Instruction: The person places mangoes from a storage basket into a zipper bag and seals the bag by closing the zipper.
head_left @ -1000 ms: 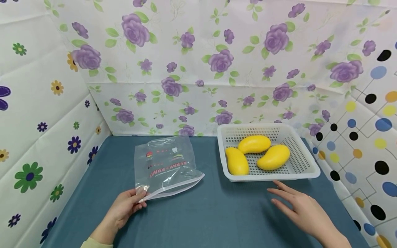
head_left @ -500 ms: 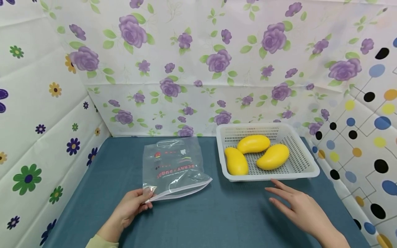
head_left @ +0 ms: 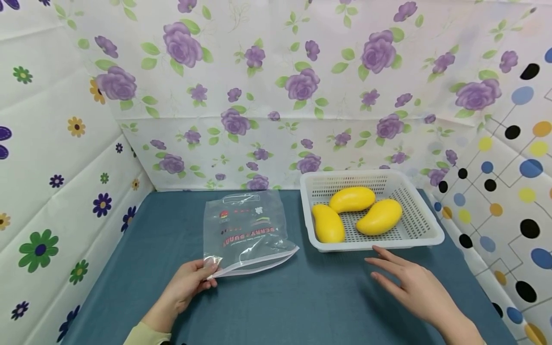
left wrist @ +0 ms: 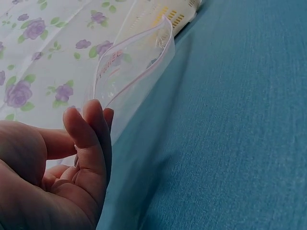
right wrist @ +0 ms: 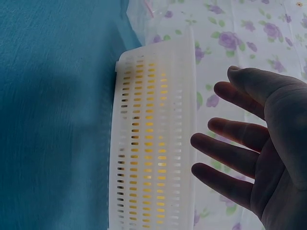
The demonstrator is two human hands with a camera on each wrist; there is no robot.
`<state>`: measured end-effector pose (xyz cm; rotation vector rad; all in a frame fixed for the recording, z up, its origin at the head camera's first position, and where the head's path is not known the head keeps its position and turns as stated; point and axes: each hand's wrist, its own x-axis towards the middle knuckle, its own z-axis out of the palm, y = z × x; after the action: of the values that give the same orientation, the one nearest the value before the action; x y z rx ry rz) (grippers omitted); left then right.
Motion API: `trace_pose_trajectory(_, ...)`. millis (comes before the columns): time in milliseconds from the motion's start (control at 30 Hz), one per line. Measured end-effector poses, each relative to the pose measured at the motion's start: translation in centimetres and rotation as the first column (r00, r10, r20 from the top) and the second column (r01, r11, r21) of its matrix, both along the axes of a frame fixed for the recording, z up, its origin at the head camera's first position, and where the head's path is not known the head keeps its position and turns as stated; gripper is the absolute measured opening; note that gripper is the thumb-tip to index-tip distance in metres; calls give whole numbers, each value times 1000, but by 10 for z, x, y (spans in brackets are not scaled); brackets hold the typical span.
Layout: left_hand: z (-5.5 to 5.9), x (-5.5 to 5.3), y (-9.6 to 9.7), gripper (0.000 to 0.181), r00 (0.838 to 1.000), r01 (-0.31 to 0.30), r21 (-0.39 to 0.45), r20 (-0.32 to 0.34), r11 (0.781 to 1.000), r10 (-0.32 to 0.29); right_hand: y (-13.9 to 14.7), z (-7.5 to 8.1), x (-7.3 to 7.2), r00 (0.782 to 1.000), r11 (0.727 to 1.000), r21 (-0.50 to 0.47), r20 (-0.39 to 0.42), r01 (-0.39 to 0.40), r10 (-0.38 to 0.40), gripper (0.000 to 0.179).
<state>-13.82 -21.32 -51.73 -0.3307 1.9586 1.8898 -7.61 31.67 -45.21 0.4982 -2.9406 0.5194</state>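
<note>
My left hand (head_left: 189, 282) pinches the near left corner of a clear zip bag (head_left: 247, 225) with printed lettering. The bag's white zip edge faces me, and in the left wrist view its mouth gapes a little. To the right, my right hand (head_left: 409, 282) hovers with fingers spread and straight, holding nothing, just in front of a white plastic basket (head_left: 424, 230). Inside the basket lie three yellow mangoes: one at the left (head_left: 328, 224), one at the back (head_left: 352, 199) and one at the right (head_left: 379, 217). Through the basket's slots, yellow shows in the right wrist view.
A blue-green cloth (head_left: 276, 306) covers the table. Behind it rises a backdrop with purple roses (head_left: 276, 96). Sheets with flowers (head_left: 56, 143) and coloured dots (head_left: 509, 158) wall off the left and right sides.
My left hand has drawn the zip bag to the right, closer to the basket. My right hand has shifted only slightly left and up. The mangoes have stayed in place.
</note>
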Motion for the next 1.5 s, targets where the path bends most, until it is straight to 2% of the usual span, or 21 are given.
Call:
trace_pose_trajectory(233, 0, -2, 6, 37, 999, 45, -24, -28, 999, -46, -4, 0, -2, 1000, 999, -36, -15, -26, 26, 38)
trace_pose_trajectory(467, -1, -5, 9, 36, 999, 40, -37, -20, 999, -41, -7, -2, -5, 998, 997, -56, -39, -46, 44, 37)
trace_pose_trajectory(700, -1, -7, 10, 34, 997, 64, -52, -29, 997, -65, -10, -1, -6, 996, 994, -84, -52, -71, 67, 37)
trace_pose_trajectory(833, -2, -7, 10, 32, 998, 40, -70, -40, 997, -42, -14, 1, -7, 995, 994, -73, -73, -79, 73, 37)
trace_pose_trajectory(933, -2, -6, 10, 41, 998, 16, -84, -54, 996, -21, -16, 1, -9, 993, 996, -47, -93, -78, 74, 37)
trace_pose_trajectory(1067, -2, -3, 9, 70, 995, -19, -136, -95, 991, 6, -18, 1, -10, 991, 996, -24, -110, -80, 77, 37)
trace_pose_trajectory(1167, 0, 1, 9, 90, 989, -45, -211, -146, 976, 14, -20, 0, -12, 990, 995, -36, -112, -91, 87, 38)
trace_pose_trajectory(1267, 1, 3, 9, 100, 979, -63, -283, -206, 957, 4, -21, 0, -13, 989, 993, -55, -109, -107, 100, 38)
trace_pose_trajectory(1367, 3, 4, 10, 99, 966, -82, -349, -257, 933, -12, -23, 2, -14, 988, 991, -64, -103, -118, 111, 39)
trace_pose_trajectory(1500, 3, 8, 12, 82, 944, -97, -454, -323, 886, -62, -25, 2, -15, 989, 989, -79, -91, -124, 117, 39)
